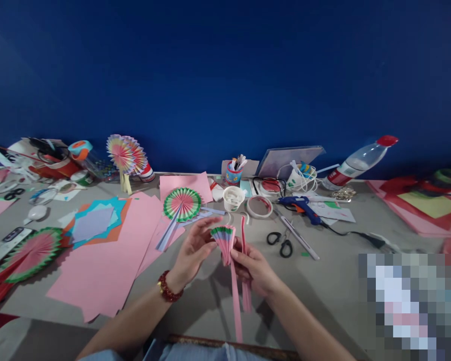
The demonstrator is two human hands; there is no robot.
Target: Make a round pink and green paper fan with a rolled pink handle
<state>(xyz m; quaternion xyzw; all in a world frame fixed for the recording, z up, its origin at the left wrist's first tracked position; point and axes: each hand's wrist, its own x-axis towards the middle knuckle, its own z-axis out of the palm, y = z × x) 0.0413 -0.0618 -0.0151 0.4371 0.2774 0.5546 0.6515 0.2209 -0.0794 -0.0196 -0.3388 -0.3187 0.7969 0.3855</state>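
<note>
Both hands meet over the grey table [334, 281] on a folded paper fan [224, 239], pink with green and blue edges, not spread out. My right hand [254, 269] is closed round its lower part and its long pink handle strips [236, 296], which hang toward me. My left hand [194, 248], with a red bead bracelet on the wrist, pinches the pleats at the fan's left side with its fingertips. A finished round fan [182, 203] lies just behind the hands on pink paper.
Pink paper sheets [108, 260] cover the left. Black scissors [280, 241], a blue glue gun [300, 205], tape rolls [259, 206], a paper cup [233, 197] and a tilted water bottle [357, 161] lie behind. Other fans stand at the back left [126, 154] and lie at the left edge [32, 251].
</note>
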